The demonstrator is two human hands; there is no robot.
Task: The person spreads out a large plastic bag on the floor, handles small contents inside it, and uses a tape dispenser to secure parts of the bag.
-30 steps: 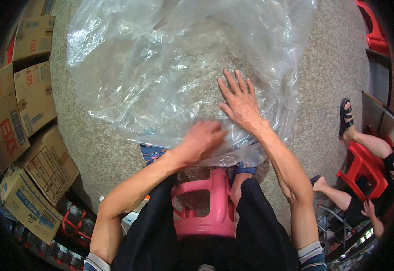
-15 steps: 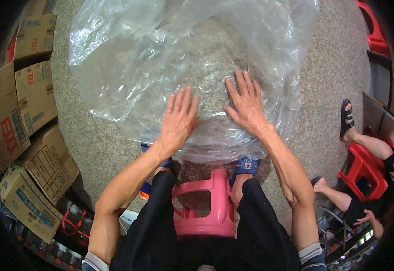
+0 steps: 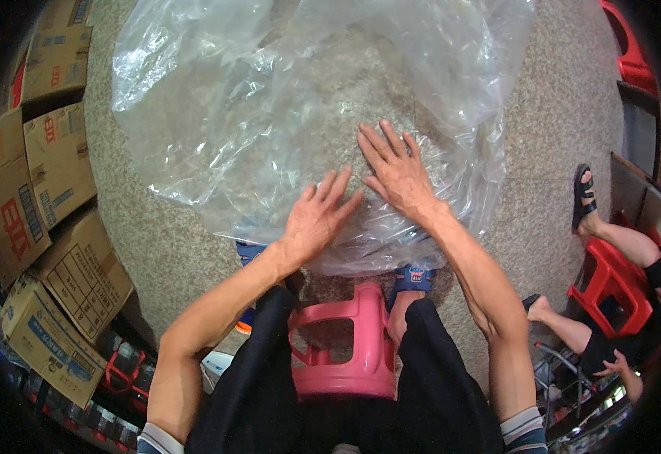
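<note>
A large clear plastic sheet or bag (image 3: 217,129) lies crumpled over the speckled floor in front of me; which of the two it is, I cannot tell. My left hand (image 3: 319,219) is over its near part, palm down with fingers stretched out. Slightly farther off and to the right, my right hand (image 3: 400,175) is spread above the plastic too, fingers apart. Neither hand grips anything. Whether the palms press on the plastic or hover just over it is hard to make out. The plastic's near edge reaches my blue sandals (image 3: 412,278).
A pink plastic stool (image 3: 346,378) stands between my legs. Cardboard boxes (image 3: 62,159) are stacked along the left. At the right, another person's sandalled foot (image 3: 584,200) and bare leg reach in beside a red stool (image 3: 611,291). Another red plastic piece (image 3: 629,45) is at the upper right.
My left hand has drawn nearer to me and turned its fingers to the right. My right hand has shifted left, so the two hands are closer together. The plastic has barely moved.
</note>
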